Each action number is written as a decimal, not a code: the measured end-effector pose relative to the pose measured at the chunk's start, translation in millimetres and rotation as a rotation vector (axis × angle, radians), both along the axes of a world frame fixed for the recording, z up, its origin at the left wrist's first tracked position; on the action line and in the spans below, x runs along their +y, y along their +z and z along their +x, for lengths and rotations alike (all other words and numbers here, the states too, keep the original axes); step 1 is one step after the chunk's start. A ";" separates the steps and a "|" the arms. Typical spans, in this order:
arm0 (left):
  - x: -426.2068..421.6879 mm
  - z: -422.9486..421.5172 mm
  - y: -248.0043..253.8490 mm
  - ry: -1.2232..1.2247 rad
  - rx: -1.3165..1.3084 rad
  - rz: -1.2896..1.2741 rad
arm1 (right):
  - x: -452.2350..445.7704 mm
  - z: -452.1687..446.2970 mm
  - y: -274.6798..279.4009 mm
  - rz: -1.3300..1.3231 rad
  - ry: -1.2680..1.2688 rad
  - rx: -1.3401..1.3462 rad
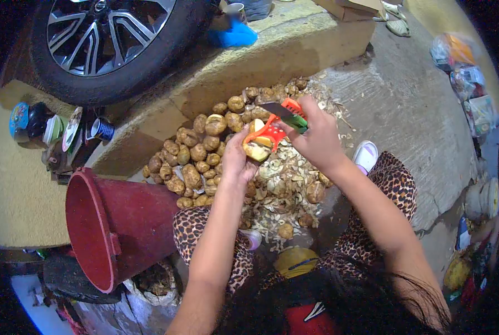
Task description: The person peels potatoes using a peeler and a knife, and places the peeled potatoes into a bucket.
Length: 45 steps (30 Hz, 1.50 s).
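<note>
A partly peeled potato (257,151) is in my left hand (237,159), its pale flesh showing, with fingers closed around it. An orange plastic tool with holes (272,134), perhaps a peeler, lies against the potato. My right hand (318,134) is closed on a green-handled knife (295,120), whose dark blade points left above the potato. Another orange slotted part (294,107) shows by the right fingers; I cannot tell whether both orange parts belong to one tool. Unpeeled brown potatoes (192,176) are heaped beyond my left hand, and peelings (283,184) cover the ground below.
A large dark red bucket (143,215) lies tipped at the left, its mouth facing left. A concrete step (233,72) runs behind the potatoes, with a car wheel (110,50) on it. Plastic bags (453,53) line the right side. Something yellow (295,261) is between my legs.
</note>
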<state>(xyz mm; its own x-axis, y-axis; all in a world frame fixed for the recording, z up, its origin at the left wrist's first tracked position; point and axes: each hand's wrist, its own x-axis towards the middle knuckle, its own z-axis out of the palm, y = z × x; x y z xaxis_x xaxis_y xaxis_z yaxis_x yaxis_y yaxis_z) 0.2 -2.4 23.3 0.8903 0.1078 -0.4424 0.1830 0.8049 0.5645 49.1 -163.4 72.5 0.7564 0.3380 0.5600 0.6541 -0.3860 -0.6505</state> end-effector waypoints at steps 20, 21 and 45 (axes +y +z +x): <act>5.0 -13.5 -7.2 -0.089 0.062 -0.032 | -5.3 17.5 1.6 0.049 0.143 0.620; 3.3 -14.5 -3.9 -0.117 0.072 -0.033 | -2.0 14.9 -1.5 0.020 0.121 0.444; 17.0 -17.1 0.6 0.012 -0.006 0.008 | -8.5 -4.0 -15.8 -0.581 0.295 0.437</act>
<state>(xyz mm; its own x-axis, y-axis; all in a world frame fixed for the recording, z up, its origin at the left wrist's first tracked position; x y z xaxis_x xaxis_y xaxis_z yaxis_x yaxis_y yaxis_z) -16.8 14.6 23.9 0.8917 0.1222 -0.4359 0.1695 0.8028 0.5717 45.1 -171.8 56.6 0.7008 0.7068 -0.0961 0.5139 -0.5936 -0.6193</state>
